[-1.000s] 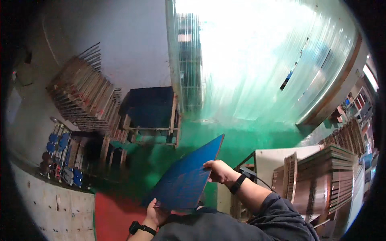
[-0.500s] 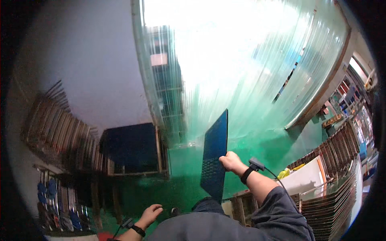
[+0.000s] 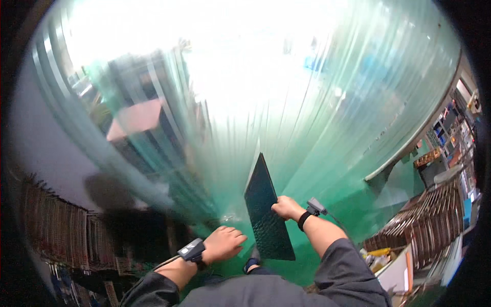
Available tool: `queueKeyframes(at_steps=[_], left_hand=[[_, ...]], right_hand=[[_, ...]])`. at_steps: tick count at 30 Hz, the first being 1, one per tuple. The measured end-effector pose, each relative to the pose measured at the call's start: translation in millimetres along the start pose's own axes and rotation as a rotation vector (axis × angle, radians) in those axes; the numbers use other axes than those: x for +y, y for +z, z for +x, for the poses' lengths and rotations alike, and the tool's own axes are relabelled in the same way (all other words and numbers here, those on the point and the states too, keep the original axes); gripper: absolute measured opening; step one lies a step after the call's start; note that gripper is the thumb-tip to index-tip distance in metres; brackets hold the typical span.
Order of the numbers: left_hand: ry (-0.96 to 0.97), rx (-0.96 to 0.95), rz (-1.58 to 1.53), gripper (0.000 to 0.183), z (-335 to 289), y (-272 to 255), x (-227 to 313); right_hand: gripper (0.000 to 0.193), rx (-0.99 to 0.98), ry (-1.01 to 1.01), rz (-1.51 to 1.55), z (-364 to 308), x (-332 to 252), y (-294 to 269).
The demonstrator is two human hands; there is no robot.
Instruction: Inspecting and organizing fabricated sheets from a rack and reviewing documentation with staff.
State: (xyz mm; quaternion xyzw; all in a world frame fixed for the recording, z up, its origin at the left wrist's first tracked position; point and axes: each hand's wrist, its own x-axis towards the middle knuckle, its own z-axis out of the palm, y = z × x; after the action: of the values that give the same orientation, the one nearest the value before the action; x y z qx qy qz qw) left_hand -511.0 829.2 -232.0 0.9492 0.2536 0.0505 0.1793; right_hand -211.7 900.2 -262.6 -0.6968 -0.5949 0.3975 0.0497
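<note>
A thin, dark rectangular panel (image 3: 266,217) stands tilted in front of me, its lower part looking textured. My right hand (image 3: 287,208) is closed around its right edge, and the thumb side faces me. My left hand (image 3: 223,244) is raised to the left of the panel, apart from it, with its fingers stretched out and nothing in them. Just beyond the panel hangs a translucent greenish strip curtain (image 3: 327,128), which is blurred and very bright at the top.
Stacked frames (image 3: 59,225) stand at the left wall, and more racked frames (image 3: 434,220) at the right. Near them is a white container (image 3: 399,271) with something yellow by it. A pinkish sheet (image 3: 137,120) shows through the curtain. The floor (image 3: 332,253) is green.
The curtain has come closer and the view has swung left. My left hand has risen toward the panel. The right hand still grips the panel, which has turned.
</note>
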Motion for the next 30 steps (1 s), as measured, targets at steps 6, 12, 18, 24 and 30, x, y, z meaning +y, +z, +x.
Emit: queueKeyframes(at_steps=[6, 12, 18, 24, 30], left_hand=[[0.278, 0.014, 0.461, 0.012, 177, -22, -80], [-0.029, 0.038, 0.510, 0.013, 248, -27, -240], [-0.549, -0.203, 0.366, 0.022, 310, -88, -365], [-0.897, -0.239, 0.254, 0.039, 367, -97, -482], [-1.218, -0.039, -0.101, 0.045, 437, -82, -569]], right_hand=[[0.042, 0.153, -0.060, -0.066, 115, 76, -77], [0.049, 0.187, 0.198, 0.184, 184, 138, -170], [0.032, 0.505, 0.403, 0.422, 226, 274, -275], [0.031, 0.599, 0.382, 0.366, 317, 428, -347], [0.042, 0.805, 0.962, 0.249, 423, 441, -410]])
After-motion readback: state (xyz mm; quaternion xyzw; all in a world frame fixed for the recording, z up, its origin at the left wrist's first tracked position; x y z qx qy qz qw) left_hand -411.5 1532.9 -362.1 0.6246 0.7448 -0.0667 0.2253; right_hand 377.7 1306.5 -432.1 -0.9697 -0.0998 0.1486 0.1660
